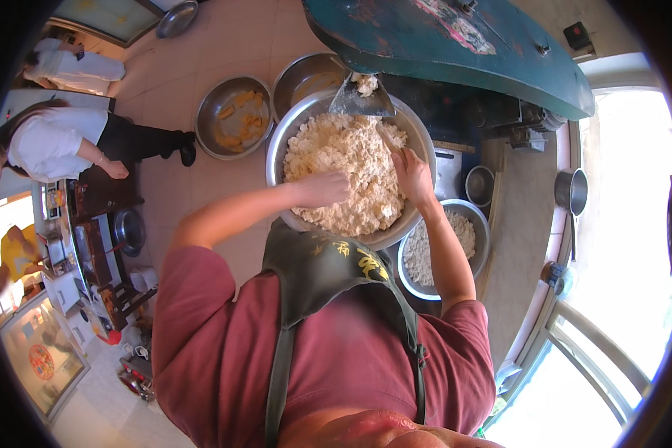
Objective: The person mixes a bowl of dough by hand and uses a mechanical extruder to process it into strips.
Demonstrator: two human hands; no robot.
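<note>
- Your teal machine housing (455, 45), worn and rounded, bears a faded red-and-white label on top; its right end is cut off by the rim.
- Your large steel bowl (420, 134) sits just below it, filled with pale, crumbly dough (343, 160).
- A smaller steel bowl (479, 224) of greyish crumbs lies just beside it, partly hidden by your right forearm.
- A metal chute (355, 101) tilts over the big bowl's far rim.
- Your left hand (322, 188) presses into the dough, fingers curled and clenched.
- Your right hand (412, 175) rests on the dough, its fingers closed around a clump of it.
</note>
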